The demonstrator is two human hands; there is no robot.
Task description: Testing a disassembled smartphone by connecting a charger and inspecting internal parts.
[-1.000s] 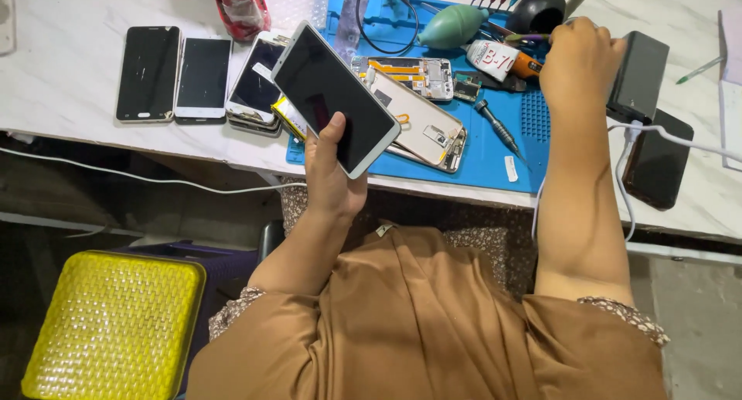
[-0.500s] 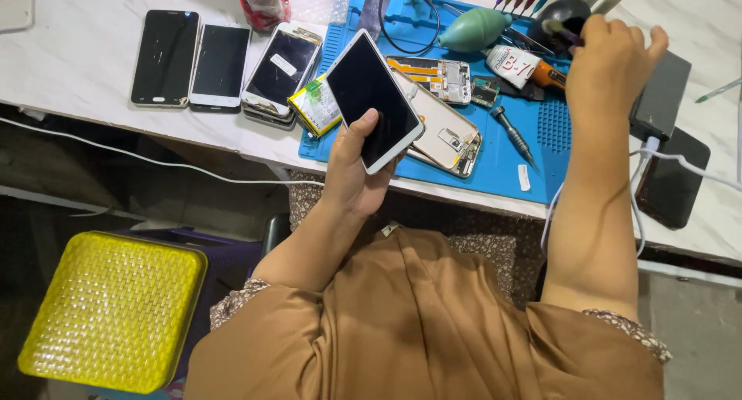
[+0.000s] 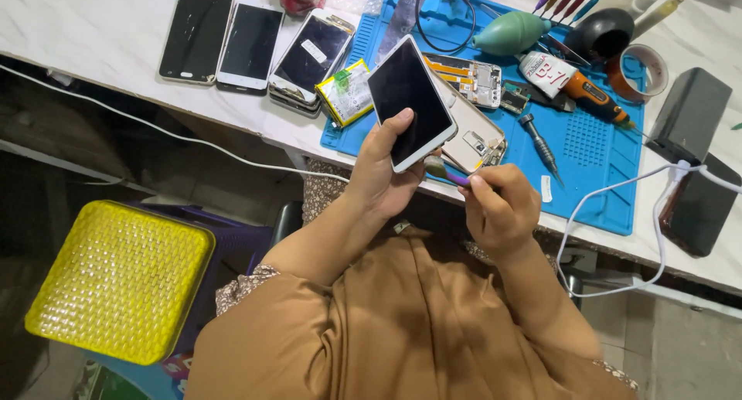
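My left hand (image 3: pixel 382 176) holds a white-framed smartphone (image 3: pixel 410 102) with a dark screen, tilted up over the table's front edge. My right hand (image 3: pixel 502 211) grips a small purple-handled brush (image 3: pixel 442 170), whose bristle tip touches the phone's lower corner. Behind the phone, an opened phone body (image 3: pixel 473 141) with exposed parts lies on the blue work mat (image 3: pixel 595 149).
Three dark-screened phones (image 3: pixel 251 44) lie in a row at the left on the white table. A yellow-green battery (image 3: pixel 346 91), an orange screwdriver (image 3: pixel 591 95), a teal air blower (image 3: pixel 510 33), a tape roll (image 3: pixel 638 68), and black boxes (image 3: pixel 692 114) with a white cable (image 3: pixel 618 191) crowd the mat. A yellow stool (image 3: pixel 116 280) stands lower left.
My right hand left the far right of the mat, came back holding the brush, and brought it to the phone. The phone in my left hand shifted slightly right.
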